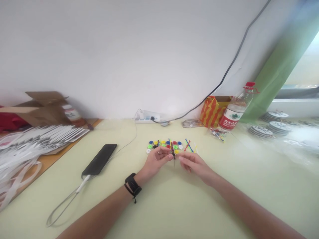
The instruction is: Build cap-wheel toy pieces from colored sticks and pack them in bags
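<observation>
My left hand (158, 160), with a black watch on its wrist, pinches a small dark, reddish stick-like piece (173, 155) between thumb and fingers. A thin pin-like end points down below it. Close by on the right, my right hand (193, 163) has its fingers curled and pressed together; whatever is in them, if anything, is too small to make out. Just beyond the hands lie several small coloured plastic discs (156, 142) in rows, partly hidden by my left hand. To their right lie crossed red, blue and green plastic sticks (188, 146).
A black phone (100, 160) on a white cable lies at left, near stacked white cards (50, 141) and a cardboard box (42, 109). A white power strip (147, 118) sits by the wall. At right stand a large water bottle (231, 114), a striped bag (210, 111) and stacked round discs (280, 127).
</observation>
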Demonstrator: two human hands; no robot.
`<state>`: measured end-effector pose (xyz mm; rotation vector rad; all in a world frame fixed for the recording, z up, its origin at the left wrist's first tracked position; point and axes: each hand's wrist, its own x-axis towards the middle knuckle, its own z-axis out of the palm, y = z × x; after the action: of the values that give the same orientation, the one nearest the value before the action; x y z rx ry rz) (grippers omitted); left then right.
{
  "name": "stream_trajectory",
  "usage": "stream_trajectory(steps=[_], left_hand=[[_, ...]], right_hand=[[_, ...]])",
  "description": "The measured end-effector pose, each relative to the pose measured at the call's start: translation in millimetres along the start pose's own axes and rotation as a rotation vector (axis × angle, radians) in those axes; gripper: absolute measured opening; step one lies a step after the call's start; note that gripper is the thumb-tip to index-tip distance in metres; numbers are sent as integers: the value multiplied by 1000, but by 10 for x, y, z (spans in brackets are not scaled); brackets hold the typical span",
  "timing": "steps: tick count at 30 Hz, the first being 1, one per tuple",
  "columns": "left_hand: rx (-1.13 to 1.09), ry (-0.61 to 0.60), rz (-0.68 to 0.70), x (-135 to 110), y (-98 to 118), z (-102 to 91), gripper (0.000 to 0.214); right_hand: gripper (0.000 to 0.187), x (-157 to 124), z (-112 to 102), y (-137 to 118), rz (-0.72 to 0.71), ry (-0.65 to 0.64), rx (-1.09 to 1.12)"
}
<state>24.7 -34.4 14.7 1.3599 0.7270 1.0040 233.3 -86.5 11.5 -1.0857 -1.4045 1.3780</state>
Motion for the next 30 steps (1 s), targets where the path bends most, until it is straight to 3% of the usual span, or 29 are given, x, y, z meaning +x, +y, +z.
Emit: stream_trajectory(steps=[3, 10, 16, 24, 27, 30], left_hand=[[-6, 2, -7, 0, -16, 1, 32], [27, -54, -12, -8, -61, 2, 31], [39, -121, -17, -26, -58, 10, 28], [87, -201, 13, -81, -77, 43, 31], [215, -195, 16, -97, -50, 60, 36], [313, -209, 1, -95, -63, 56, 31]], right_hand=[[62, 7, -31, -35, 53, -84, 15], [36, 43, -12, 3, -152, 63, -91], [28, 30, 12, 60, -198, -23, -311], [37, 8, -10, 24, -254, -59, -453], [33, 24, -209, -60, -315, 70, -597], [27, 38, -583, -153, -394, 393, -839]])
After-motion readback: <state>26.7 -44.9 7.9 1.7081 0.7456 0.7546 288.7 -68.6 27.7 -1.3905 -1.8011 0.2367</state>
